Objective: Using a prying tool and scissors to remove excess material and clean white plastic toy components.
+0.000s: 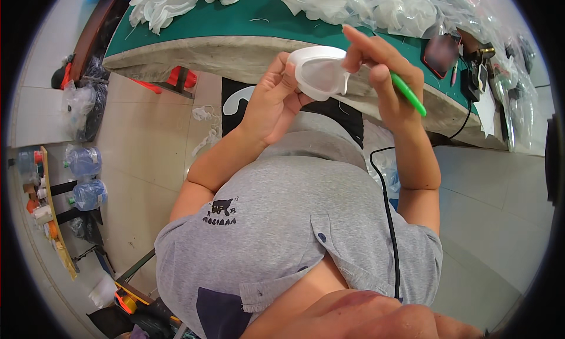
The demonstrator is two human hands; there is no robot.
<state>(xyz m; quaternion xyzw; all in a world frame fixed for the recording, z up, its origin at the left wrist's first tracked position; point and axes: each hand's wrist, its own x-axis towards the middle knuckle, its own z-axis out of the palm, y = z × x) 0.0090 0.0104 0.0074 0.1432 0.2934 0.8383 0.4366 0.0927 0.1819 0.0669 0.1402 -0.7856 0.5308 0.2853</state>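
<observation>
Presently, the left hand (275, 101) is partly closed, thumb and fingers gripping the rim of a round white plastic part (321, 74), which is held up at the near edge of the green tabletop (253, 28). The right hand (391, 83), fingers partly curled, retains a green-handled tool (409, 96); its working end cannot be made out. A thin white strip (345, 84) hangs at the part's right side. Further white pieces (170, 5) lie heaped at the tabletop's far side.
</observation>
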